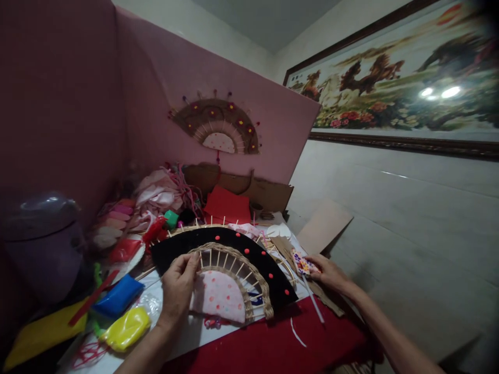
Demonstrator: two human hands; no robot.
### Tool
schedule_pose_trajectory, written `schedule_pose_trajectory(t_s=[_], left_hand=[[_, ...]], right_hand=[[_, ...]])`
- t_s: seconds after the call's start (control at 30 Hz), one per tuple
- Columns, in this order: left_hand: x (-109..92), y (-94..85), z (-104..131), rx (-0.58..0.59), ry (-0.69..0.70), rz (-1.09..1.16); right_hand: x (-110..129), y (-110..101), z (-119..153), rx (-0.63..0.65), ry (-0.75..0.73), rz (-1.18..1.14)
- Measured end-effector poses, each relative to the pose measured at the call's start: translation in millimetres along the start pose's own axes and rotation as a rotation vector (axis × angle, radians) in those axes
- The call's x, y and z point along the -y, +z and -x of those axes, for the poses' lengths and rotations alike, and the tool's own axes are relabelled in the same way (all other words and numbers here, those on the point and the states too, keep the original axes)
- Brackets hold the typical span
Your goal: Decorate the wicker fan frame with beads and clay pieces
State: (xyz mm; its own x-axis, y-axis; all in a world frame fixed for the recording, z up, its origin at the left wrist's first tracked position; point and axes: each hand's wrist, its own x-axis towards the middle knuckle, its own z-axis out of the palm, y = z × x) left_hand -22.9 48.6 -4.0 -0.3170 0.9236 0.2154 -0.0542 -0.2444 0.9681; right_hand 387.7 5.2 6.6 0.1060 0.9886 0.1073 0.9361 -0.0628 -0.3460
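My left hand (177, 285) pinches the left side of a handmade fan (257, 266), near its braided cord band. The fan has a black outer band with several red dots, bare thin sticks and a pale pink half-circle (220, 296) with reddish spots. Off to the right, my right hand (326, 272) is closed on a small floral-patterned piece (304, 264), whose exact kind I cannot tell. Below that piece a thin white stick (314, 301) slants down; whether the two are joined is unclear. My palm hides part of the floral piece.
Dark red cloth (234, 348) lies at the front. On the left are a yellow packet (127, 328), a blue packet (118, 295) and a lidded bin (42, 249). Red sheets (227, 203) and cardboard (268, 195) stand behind. A finished-looking brown fan (212, 111) hangs on the pink panel.
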Motion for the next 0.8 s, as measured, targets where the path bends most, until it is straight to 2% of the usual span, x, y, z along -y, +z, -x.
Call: schedule_pose_trajectory(t_s=[0.13,0.17,0.2,0.27,0.3,0.37,0.47,0.57,0.67,0.8], left_hand=[[-2.4,-4.4,-6.8,0.013,-0.019,0.081],[-3.2,-6.2,-10.4,-0.011,-0.013,0.1],[-4.1,-8.2,-14.4,-0.036,-0.015,0.119],[-6.4,-11.9,-23.2,-0.085,-0.058,0.167],[-7.5,-13.3,-27.6,-0.112,-0.09,0.191],[-9.5,-14.6,-36.0,-0.173,-0.132,0.23],[-10.2,-13.1,-47.7,-0.248,-0.096,0.219],[-9.2,-10.0,-58.4,-0.235,-0.043,0.133],[-9.3,-8.1,-66.0,-0.158,0.018,-0.018],[-9.0,-7.4,-69.6,-0.082,0.168,-0.299]], right_hand=[[4.7,-18.2,-9.2,0.079,0.023,0.025],[13.2,-25.6,-13.6,0.056,0.036,0.069],[26.3,-32.6,-18.6,-0.022,0.043,0.128],[66.3,-41.7,-29.9,-0.189,-0.076,0.123],[92.0,-42.5,-36.1,-0.222,-0.16,0.045],[148.9,-35.3,-49.3,-0.203,-0.352,-0.16],[227.0,-9.2,-71.4,-0.099,-0.479,-0.323],[279.9,17.4,-93.3,0.146,-0.422,-0.392],[310.8,31.4,-112.1,0.322,-0.315,-0.313],[333.1,33.3,-129.5,0.42,-0.231,-0.233]])
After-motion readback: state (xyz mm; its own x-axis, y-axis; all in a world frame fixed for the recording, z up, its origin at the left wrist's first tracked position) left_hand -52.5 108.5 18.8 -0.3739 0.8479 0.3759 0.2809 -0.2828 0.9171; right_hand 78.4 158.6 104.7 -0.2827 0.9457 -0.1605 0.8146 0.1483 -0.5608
